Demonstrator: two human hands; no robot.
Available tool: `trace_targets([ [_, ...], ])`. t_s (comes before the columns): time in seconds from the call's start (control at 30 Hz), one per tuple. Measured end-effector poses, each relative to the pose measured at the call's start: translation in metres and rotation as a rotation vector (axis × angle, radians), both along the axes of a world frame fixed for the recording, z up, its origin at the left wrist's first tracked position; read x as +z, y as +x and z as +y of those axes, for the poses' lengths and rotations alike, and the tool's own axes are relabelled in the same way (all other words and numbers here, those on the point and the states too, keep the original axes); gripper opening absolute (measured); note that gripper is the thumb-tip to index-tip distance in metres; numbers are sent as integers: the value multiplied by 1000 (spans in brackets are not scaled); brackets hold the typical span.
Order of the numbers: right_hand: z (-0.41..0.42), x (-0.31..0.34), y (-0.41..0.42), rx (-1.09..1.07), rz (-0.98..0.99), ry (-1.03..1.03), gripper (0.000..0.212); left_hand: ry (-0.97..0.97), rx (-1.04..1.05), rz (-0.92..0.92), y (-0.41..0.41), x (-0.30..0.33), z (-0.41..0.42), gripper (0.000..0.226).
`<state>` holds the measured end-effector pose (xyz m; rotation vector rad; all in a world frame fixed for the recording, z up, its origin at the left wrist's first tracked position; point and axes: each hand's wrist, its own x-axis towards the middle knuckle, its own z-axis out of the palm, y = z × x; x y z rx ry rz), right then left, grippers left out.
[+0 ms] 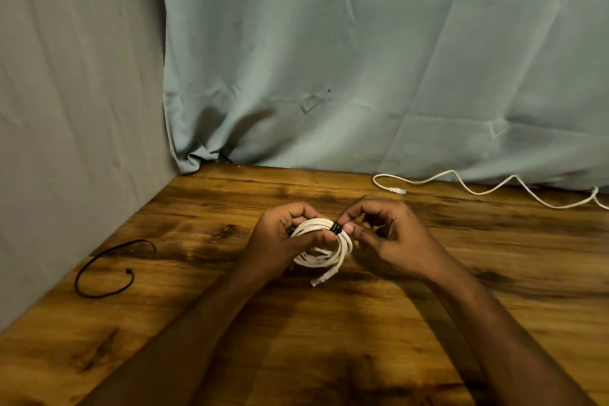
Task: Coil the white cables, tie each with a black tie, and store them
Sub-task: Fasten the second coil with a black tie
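Observation:
A coiled white cable [324, 249] is held above the wooden table [362, 323] at its middle. My left hand [280, 234] grips the left side of the coil, thumb on top of the strands. A black tie [336, 228] is wrapped round the top of the coil. My right hand [382, 231] pinches the tie with thumb and forefinger. One plug end of the cable [324, 277] hangs below the coil. A second white cable [478, 189] lies uncoiled along the back right of the table. Another black tie [105, 269] lies loose at the left.
Grey-green cloth [329, 59] hangs behind the table, and grey cloth [75, 92] covers the left side. The loose cable runs off the right edge of the view.

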<state>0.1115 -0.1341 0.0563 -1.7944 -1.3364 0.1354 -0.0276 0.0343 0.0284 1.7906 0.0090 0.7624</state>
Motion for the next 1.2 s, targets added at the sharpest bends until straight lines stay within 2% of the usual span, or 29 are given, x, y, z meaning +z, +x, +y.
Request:
trace_targets([
  [0.33,1,-1,1,-35,-219,-18,16,9,-2,60,-1,0,2,21],
  [0.5,7,-5,-12,-144,-171,-97,18,93,52,57,-5,-2,4,21],
  [0.7,14,-7,-19,-221,-73,-21,19,86,96,4,-6,-1,4,21],
  [0.93,-3,0,-5,-55,-91,30,14,-6,11,60,-4,4,2,19],
  [1.07,-3,-1,-4,-5,-49,-10,13,-78,-48,100,-5,3,-1,14],
  [1.2,-2,1,-9,15,6,-61,15,-126,-74,126,-4,3,2,21],
])
